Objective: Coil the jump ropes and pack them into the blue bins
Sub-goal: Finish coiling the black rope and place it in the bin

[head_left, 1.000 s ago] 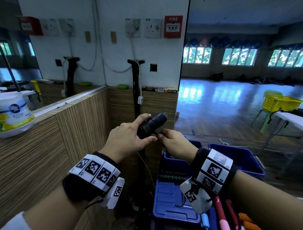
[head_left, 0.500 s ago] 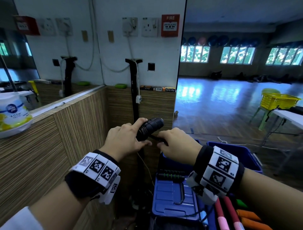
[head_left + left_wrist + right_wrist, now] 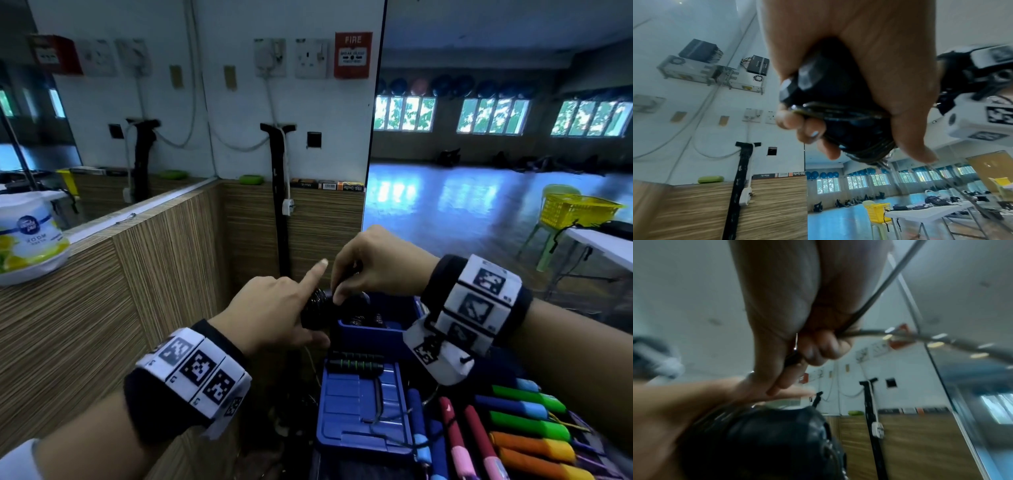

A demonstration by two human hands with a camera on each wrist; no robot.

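My left hand [image 3: 284, 308] grips the black jump rope handles [image 3: 317, 310] with thin cord wound round them; its index finger sticks out straight. The left wrist view shows the fingers curled round the black handles [image 3: 830, 97] and the wound cord [image 3: 849, 113]. Just above and to the right, my right hand [image 3: 370, 270] pinches the thin cord [image 3: 869, 308] over the handles. An open blue bin [image 3: 370, 334] sits right below both hands, with black handles inside. A closed blue bin lid [image 3: 363, 404] lies nearer me, with a black and green rope [image 3: 354, 361] on it.
A wood-grain partition [image 3: 102, 291] runs along the left, with a white tub [image 3: 30, 236] on its ledge. Several coloured rope handles [image 3: 527, 431] lie at the lower right. A black pole [image 3: 279, 192] leans against the wall. A white table [image 3: 603, 243] and yellow basket [image 3: 579, 209] stand far right.
My right hand has risen from beside the handles to above them, carrying the cord over. The left index finger has lifted off the handles and now points out. The view tilted down.
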